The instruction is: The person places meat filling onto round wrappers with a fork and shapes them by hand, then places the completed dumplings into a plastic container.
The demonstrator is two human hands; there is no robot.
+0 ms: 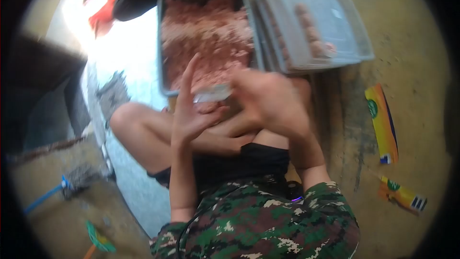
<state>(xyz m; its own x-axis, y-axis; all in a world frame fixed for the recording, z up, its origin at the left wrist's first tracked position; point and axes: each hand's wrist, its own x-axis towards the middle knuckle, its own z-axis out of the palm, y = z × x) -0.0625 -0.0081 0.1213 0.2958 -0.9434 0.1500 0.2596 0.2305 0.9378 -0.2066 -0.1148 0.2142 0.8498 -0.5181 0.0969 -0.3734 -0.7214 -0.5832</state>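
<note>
My left hand (189,112) is raised above my crossed legs with its fingers spread, and a small lump of pinkish stuff (207,107) lies against its palm. Close to its right, my right hand (270,98) is bent and closed round a pale, flat piece (213,93), blurred by motion. Just beyond both hands is a grey tray (161,67) filled with crumbly pink, minced-looking material (206,33).
Clear plastic boxes (342,31) with rounded pink lumps (311,33) inside stand right of the tray. Yellow packets (383,124) lie on the floor at right. A blue-handled brush (45,199) and a green-topped tool (99,237) are at left.
</note>
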